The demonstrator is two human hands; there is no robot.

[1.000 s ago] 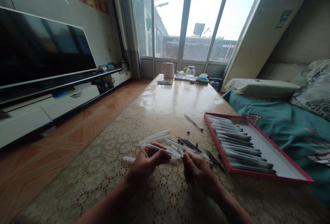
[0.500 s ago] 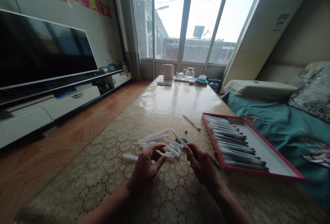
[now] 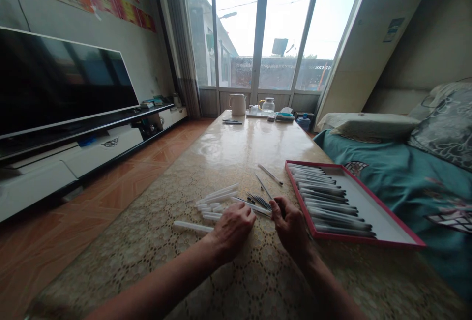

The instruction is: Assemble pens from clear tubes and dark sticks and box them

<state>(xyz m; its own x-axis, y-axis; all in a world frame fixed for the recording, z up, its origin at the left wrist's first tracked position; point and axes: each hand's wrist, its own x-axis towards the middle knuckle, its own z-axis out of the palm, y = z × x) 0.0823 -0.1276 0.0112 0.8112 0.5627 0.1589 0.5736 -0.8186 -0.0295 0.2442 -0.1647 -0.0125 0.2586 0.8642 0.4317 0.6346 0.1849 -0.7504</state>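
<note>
My right hand (image 3: 291, 224) is closed, pinching a thin pen refill (image 3: 263, 185) that points up and away to the left. Palm down, my left hand (image 3: 234, 226) lies over the near side of a pile of white plastic tubes (image 3: 217, 193). Its fingers are curled under and mostly hidden, so what they hold does not show. One longer white tube (image 3: 191, 225) lies by the left wrist. Between the hands, another slim pen part (image 3: 254, 205) rests beside several small black pieces (image 3: 261, 200). Farther off lies a single clear pen (image 3: 271, 175) with a dark end.
A red-rimmed box (image 3: 400, 229) holding a row of pens (image 3: 328, 197) stands at the right. At the table's far end are a beige kettle (image 3: 238, 105), a glass jug (image 3: 268, 106) and a tissue pack (image 3: 284, 116). A teal-covered sofa (image 3: 387, 172) borders the right side.
My left hand has moved right and turned palm down, its fingers curling over the tubes. My right hand still holds the refill, now a little farther right. The view has shifted slightly.
</note>
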